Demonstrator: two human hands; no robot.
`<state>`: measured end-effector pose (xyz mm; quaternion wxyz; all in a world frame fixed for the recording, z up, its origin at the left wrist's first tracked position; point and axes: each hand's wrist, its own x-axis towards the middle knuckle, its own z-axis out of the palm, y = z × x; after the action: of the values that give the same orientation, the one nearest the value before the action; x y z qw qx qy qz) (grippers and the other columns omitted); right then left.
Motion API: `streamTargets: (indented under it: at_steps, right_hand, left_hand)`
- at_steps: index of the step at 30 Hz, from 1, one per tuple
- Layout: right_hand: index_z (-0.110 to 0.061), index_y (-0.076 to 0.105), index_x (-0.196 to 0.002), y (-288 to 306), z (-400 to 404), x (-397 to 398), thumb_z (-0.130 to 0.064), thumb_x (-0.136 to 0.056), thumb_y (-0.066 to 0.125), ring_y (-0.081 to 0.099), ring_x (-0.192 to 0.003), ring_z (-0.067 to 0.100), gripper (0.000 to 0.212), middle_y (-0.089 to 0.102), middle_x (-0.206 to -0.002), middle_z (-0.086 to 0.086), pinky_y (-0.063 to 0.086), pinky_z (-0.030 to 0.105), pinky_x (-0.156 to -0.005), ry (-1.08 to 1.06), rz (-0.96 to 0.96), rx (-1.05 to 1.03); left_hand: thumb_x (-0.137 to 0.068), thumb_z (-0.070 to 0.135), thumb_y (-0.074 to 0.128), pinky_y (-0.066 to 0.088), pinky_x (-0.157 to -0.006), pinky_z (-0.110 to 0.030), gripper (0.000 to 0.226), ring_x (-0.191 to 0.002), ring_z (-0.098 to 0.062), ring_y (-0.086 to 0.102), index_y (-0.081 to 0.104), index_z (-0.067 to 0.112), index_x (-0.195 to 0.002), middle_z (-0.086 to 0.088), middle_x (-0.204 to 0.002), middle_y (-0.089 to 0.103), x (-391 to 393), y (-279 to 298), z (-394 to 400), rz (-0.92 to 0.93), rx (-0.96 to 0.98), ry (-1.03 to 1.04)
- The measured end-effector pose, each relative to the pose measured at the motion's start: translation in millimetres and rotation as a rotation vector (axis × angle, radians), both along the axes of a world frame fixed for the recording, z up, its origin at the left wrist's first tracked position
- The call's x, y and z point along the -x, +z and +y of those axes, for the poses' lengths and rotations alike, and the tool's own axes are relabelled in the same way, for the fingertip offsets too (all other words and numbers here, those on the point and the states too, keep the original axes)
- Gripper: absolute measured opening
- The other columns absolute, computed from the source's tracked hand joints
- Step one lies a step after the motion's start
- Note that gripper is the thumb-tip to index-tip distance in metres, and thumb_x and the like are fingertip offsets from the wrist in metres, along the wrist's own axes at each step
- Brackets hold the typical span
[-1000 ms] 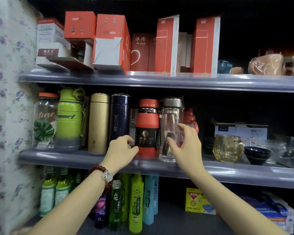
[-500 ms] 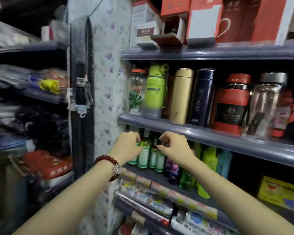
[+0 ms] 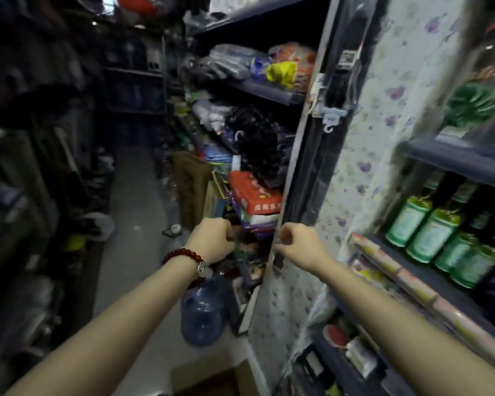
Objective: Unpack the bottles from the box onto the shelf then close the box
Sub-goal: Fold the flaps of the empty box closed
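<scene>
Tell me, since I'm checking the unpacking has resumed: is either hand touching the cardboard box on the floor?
Apart. The head view shows the left hand and right hand held up in mid-air at shelf height, while the cardboard box sits far below at the bottom edge.

Box (image 3: pixel 212 378): cut off by the bottom edge, contents hidden. Green bottles (image 3: pixel 429 224) on the shelf (image 3: pixel 452 158): motion-blurred, labels unreadable. Goods along the dark left aisle: too blurred to identify.

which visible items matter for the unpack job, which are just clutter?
Job:
brown cardboard box on the floor
grey shelf at right
left hand, right hand, both curled, empty

Clutter:
blue plastic water jug
green-labelled bottles
red flat package
</scene>
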<state>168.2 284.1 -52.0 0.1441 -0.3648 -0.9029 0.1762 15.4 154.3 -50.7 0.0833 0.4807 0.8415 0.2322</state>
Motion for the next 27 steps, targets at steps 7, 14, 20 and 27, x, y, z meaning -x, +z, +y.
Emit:
streamTargets:
  at_steps: [7, 14, 20, 27]
  right_hand:
    - [-0.013, 0.066, -0.096, -91, -15, 61, -0.024, -0.080, 0.069, 0.061, -0.092, 0.023, 0.019, 0.068, -0.098, 0.007, 0.047, 0.030, -0.074, 0.290, -0.118, 0.139]
    - [-0.006, 0.065, -0.095, -207, -22, 75, -0.017, -0.086, 0.060, 0.062, -0.095, 0.032, 0.015, 0.068, -0.102, 0.015, 0.050, 0.033, -0.074, 0.376, -0.184, 0.222]
    - [-0.016, 0.058, -0.086, -345, -6, 64, -0.022, -0.083, 0.063, 0.061, -0.084, 0.026, 0.008, 0.058, -0.083, 0.002, 0.039, 0.027, -0.067, 0.349, -0.190, 0.250]
    - [-0.013, 0.053, -0.123, -545, 8, 54, -0.028, -0.085, 0.066, 0.058, -0.106, 0.027, 0.043, 0.061, -0.115, 0.010, 0.043, 0.029, -0.082, 0.302, -0.214, 0.235]
  left_hand:
    - [-0.081, 0.022, 0.061, 0.054, -0.079, -0.036, 0.026, -0.094, -0.033, 0.065, 0.068, 0.007, -0.101, -0.014, -0.097, 0.070, 26, -80, -52, -0.064, 0.108, 0.311]
    - [-0.084, 0.022, 0.062, 0.053, -0.084, -0.034, 0.028, -0.100, -0.030, 0.064, 0.065, 0.011, -0.110, -0.014, -0.107, 0.069, 27, -185, -61, -0.125, 0.235, 0.419]
    - [-0.089, 0.022, 0.060, 0.048, -0.076, -0.027, 0.034, -0.101, -0.025, 0.062, 0.058, 0.012, -0.121, -0.011, -0.116, 0.064, 21, -319, -49, -0.170, 0.270, 0.417]
    - [-0.089, 0.034, 0.058, 0.053, -0.085, -0.036, 0.044, -0.105, -0.027, 0.061, 0.049, 0.017, -0.129, -0.010, -0.120, 0.061, 24, -517, -54, -0.163, 0.268, 0.427]
